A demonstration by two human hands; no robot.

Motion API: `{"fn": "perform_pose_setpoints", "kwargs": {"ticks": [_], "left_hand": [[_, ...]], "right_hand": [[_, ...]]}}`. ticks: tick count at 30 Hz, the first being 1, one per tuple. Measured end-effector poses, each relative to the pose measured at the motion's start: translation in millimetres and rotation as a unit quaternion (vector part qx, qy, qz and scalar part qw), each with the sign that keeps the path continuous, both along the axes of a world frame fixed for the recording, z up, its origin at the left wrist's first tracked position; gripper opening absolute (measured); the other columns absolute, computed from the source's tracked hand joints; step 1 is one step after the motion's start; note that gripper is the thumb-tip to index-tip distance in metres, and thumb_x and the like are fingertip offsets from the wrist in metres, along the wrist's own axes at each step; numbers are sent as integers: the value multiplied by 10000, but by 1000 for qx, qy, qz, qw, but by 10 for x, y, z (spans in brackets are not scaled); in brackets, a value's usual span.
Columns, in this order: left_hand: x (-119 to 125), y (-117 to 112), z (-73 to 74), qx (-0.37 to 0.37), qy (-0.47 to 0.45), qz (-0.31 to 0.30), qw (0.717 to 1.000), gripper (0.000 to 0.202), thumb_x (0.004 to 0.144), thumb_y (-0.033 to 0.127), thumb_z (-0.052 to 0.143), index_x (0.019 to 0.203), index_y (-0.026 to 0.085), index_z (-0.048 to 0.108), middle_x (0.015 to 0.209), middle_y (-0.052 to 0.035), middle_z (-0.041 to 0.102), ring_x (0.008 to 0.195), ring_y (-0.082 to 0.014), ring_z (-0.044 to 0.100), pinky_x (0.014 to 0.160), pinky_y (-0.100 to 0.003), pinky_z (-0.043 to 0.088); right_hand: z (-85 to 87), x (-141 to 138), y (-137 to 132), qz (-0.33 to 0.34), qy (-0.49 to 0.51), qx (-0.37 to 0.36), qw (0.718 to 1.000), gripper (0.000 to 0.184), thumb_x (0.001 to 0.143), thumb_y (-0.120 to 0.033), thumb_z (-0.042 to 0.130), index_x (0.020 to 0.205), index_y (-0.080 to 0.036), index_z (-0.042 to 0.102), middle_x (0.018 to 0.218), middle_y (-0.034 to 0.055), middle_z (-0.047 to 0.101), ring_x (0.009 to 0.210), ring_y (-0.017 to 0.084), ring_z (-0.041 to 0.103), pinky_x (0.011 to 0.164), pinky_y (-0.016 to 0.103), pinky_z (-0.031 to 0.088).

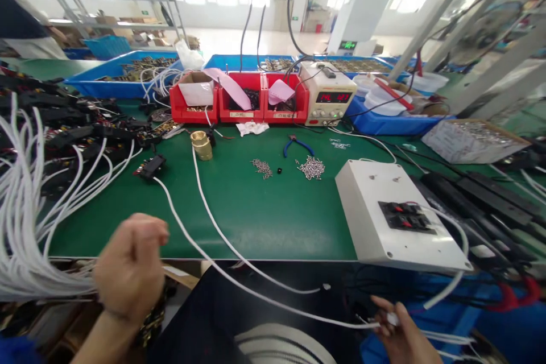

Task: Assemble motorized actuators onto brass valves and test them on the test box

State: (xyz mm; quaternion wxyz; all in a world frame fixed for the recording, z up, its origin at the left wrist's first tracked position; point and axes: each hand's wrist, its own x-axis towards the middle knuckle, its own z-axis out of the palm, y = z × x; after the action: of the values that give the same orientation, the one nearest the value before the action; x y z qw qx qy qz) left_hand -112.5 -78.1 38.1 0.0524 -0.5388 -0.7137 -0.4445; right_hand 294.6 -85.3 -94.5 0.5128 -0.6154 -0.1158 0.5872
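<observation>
My right hand (pixel 398 330), at the lower right below the table edge, pinches the end of a white cable (pixel 273 300) beside a small white piece. That cable runs up left to a black block-shaped part (pixel 152 166) on the green table (pixel 256 222). My left hand (pixel 130 267) is curled into a fist over the table's front edge, slightly blurred, with nothing visible in it. A second white cable (pixel 213 219) leads from a brass cylindrical fitting (pixel 201 146) and hangs over the edge, its loose end near my lap.
At left lies a large bundle of white cables (pixel 25 210) with black parts. A white box with terminals (pixel 405 216) stands at right. Red bins (pixel 194 114) and a power supply (pixel 326 94) line the back. Blue-handled pliers (pixel 298 145) lie near a pile of small metal pieces (pixel 312 168).
</observation>
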Motion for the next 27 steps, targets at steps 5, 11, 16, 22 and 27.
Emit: {"fn": "perform_pose_setpoints", "kwargs": {"ticks": [5, 11, 16, 22, 27], "left_hand": [[1240, 173, -120, -102, -99, -438, 888, 250, 1045, 320, 440, 951, 290, 669, 875, -1, 735, 817, -171, 707, 734, -303, 574], [1957, 321, -346, -207, -161, -568, 780, 314, 1056, 333, 453, 842, 229, 658, 761, -2, 698, 667, -158, 658, 606, -277, 501], [2007, 196, -318, -232, -217, -586, 746, 389, 1074, 346, 377, 753, 236, 567, 657, 26, 630, 569, -123, 580, 529, -221, 456], [1764, 212, -173, -181, -149, -605, 761, 360, 1017, 433, 488, 716, 290, 625, 805, 6, 741, 743, -154, 704, 656, -234, 581], [596, 476, -68, -129, -49, -235, 962, 273, 990, 487, 473, 936, 302, 666, 979, -52, 725, 936, -235, 701, 884, -381, 606]], "right_hand": [[579, -337, -120, 26, -66, 129, 989, 537, 644, -650, 933, 813, -167, 771, 606, 0, 570, 544, 82, 504, 562, 186, 497], [822, -501, -84, 31, -130, 273, 953, 424, 920, -618, 728, 907, -207, 827, 844, 42, 711, 806, 118, 660, 759, 182, 540], [948, -556, -13, -10, 11, 257, 966, 386, 856, -598, 804, 791, -217, 799, 837, 33, 759, 738, 144, 725, 709, 225, 610], [1005, -517, 22, -30, -9, 200, 979, 495, 709, -650, 895, 735, -177, 751, 752, 59, 737, 700, 169, 733, 684, 247, 649], [631, -319, -30, 73, -46, 64, 994, 787, 663, -780, 844, 1164, -184, 731, 926, 153, 767, 858, 277, 762, 817, 382, 672]]}}
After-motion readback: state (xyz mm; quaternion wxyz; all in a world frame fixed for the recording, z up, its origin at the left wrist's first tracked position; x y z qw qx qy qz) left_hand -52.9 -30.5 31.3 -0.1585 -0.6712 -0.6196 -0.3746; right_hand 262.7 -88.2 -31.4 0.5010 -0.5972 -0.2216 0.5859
